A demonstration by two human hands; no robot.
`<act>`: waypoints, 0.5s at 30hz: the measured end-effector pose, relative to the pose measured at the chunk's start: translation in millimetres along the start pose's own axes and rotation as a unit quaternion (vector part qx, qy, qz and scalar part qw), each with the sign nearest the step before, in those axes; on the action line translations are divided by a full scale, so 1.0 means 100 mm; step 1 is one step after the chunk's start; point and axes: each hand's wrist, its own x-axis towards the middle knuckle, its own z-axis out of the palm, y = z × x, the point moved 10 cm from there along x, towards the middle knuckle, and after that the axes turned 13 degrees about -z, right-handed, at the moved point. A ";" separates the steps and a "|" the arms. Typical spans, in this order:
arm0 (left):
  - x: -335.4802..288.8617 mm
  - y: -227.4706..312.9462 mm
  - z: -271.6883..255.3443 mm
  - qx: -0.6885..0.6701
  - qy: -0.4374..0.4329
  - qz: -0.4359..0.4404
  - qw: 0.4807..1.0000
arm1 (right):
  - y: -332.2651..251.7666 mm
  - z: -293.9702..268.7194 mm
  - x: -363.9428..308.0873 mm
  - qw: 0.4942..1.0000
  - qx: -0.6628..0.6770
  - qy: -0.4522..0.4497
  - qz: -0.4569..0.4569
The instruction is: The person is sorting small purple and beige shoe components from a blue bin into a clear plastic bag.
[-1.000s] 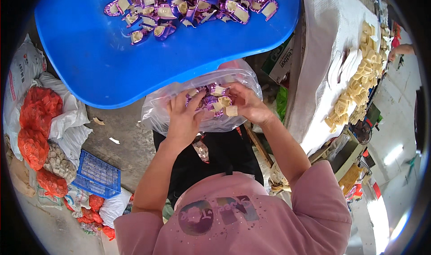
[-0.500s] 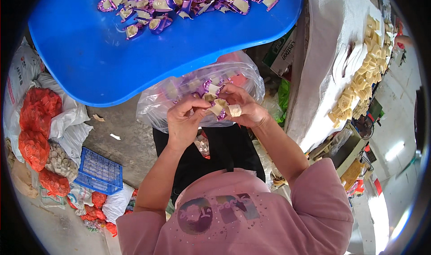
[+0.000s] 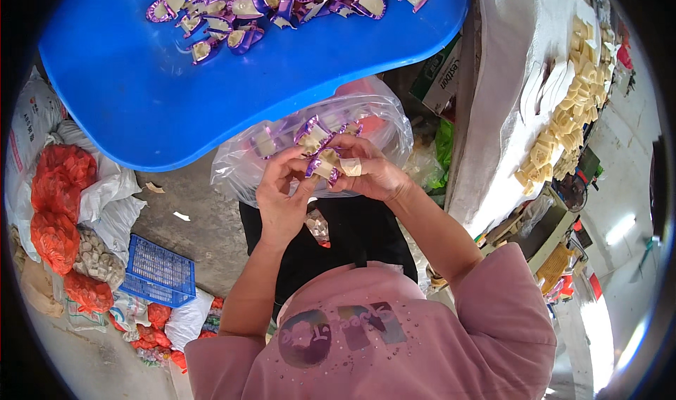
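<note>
Purple-and-cream, shiny curved piece (image 3: 324,164): seemingly mid-work

The left hand (image 3: 283,197) and right hand (image 3: 373,175) pinch it over a clear plastic bag (image 3: 229,171). Toward 11 to 12 o'clock, similar pieces (image 3: 243,7) heap on a blue plastic tray (image 3: 134,111), perhaps finished; loose, cream curved pieces (image 3: 563,129) toward 3 o'clock look undone.

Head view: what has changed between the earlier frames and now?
The right hand has moved left toward the left hand, and both now hold a purple piece over the bag; a second ago they were further apart. The tray sits slightly further left in view, perhaps from camera motion. Its pile and the basket look undisturbed.
</note>
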 end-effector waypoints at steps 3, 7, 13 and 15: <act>0.04 -0.03 -0.03 0.067 -0.022 0.002 0.998 | -0.05 -0.05 0.02 1.000 0.001 0.013 -0.004; 0.04 0.19 -0.08 0.311 0.025 0.076 0.947 | -0.16 -0.33 -0.02 0.983 -0.147 0.104 -0.028; -0.03 0.11 -0.01 0.708 -0.010 0.173 0.685 | -0.77 -0.89 -0.27 0.645 -0.729 0.192 -0.128; -0.13 0.09 -0.15 0.723 0.003 0.184 0.666 | -0.83 -0.72 -0.32 0.622 -0.753 0.184 -0.112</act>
